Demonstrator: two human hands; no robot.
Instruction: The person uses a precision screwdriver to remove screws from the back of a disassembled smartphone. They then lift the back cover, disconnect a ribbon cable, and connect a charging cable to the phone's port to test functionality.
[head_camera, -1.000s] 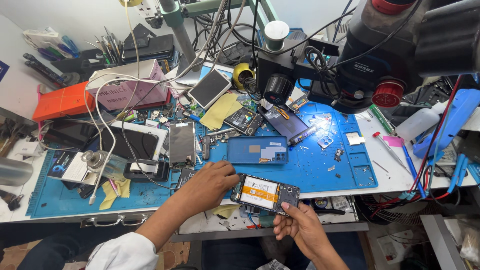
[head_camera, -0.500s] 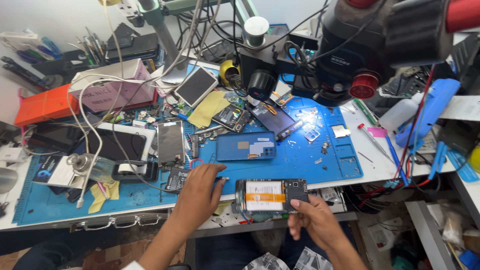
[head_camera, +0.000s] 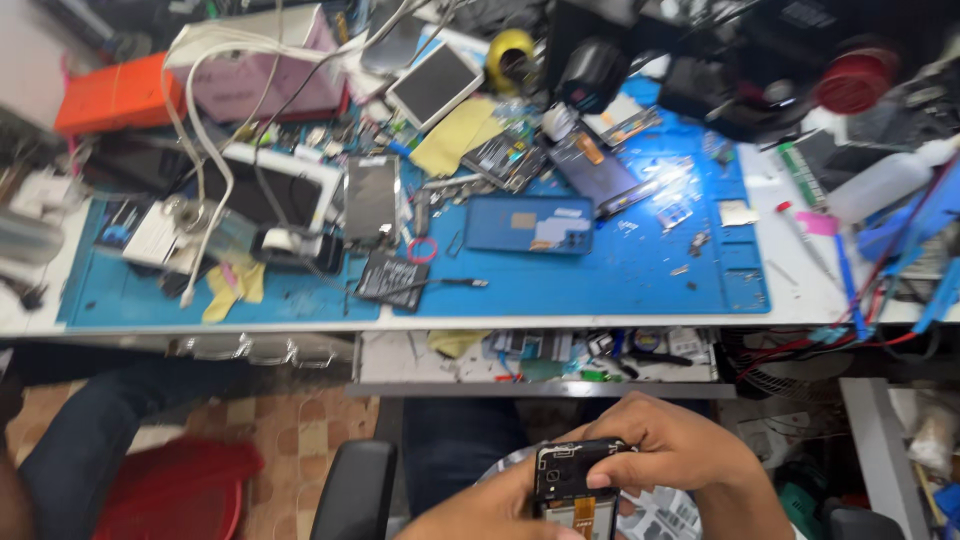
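Currently, head view only: both hands are low, well below the blue mat (head_camera: 640, 270) and off the bench, over the person's lap. The right hand (head_camera: 680, 455) wraps the top edge of an opened phone (head_camera: 570, 480), fingers (head_camera: 610, 468) curled over its upper rim, so that grip is closed on the phone. The left hand (head_camera: 490, 515) comes in from below and seems to cradle the underside, but most of it is cut off by the frame edge, so I cannot tell how firmly it holds. The phone shows its bare inside, with an orange-labelled part toward the bottom edge. Just below the mat's near edge an open drawer (head_camera: 540, 360) holds loose parts. On the mat: a blue back cover (head_camera: 525, 225) near centre, tweezers (head_camera: 440, 285) just left of it, and a white squeeze bottle (head_camera: 880, 185) off the mat's right edge. Risk, as I judge it: the phone is held over the lap and floor rather than over the mat, so a slip would drop it or shed small parts where they are hard to find; fingers pressing on exposed internals could also stress a flex cable. Versus a second ago: the phone was then at the mat's near edge, above the bench, and it has now been pulled down toward the body. The view has tilted down too.
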